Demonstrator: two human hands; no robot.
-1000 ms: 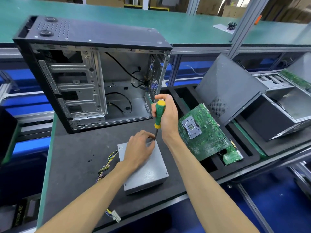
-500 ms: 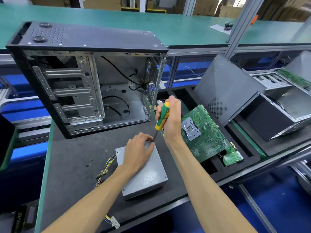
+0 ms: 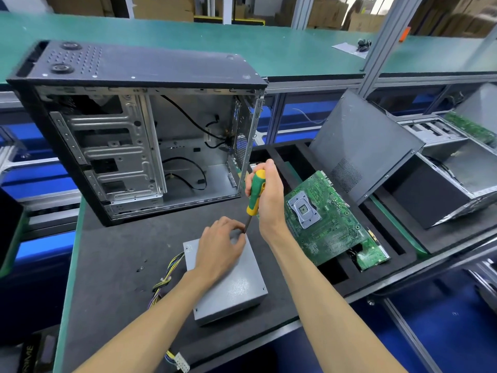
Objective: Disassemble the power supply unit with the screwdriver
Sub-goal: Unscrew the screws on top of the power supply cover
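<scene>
The open computer case (image 3: 129, 135) stands at the back of your dark foam mat (image 3: 113, 265), stripped and out of the way, so it gives you room in front. To your right the green motherboard (image 3: 322, 219) leans in a slot of the foam tray (image 3: 403, 238), parked where it cannot slide under your work. The power supply unit (image 3: 231, 286) lies flat on the mat, right in front of you, its bundle of wires (image 3: 166, 275) trailing off to the left.

Your left hand (image 3: 219, 249) rests on the unit's far end, fingers curled around the screwdriver's tip, probably to steady both box and blade on a screw; the screw itself is hidden under your fingers. Your right hand (image 3: 266, 195) wraps fully around the green and yellow handle of the screwdriver (image 3: 255, 196), which tilts slightly from upright so your wrist can press down as it turns. A few small dark screws (image 3: 141, 265) lie loose on the mat left of the unit, suggesting some fastenings are already out.
</scene>
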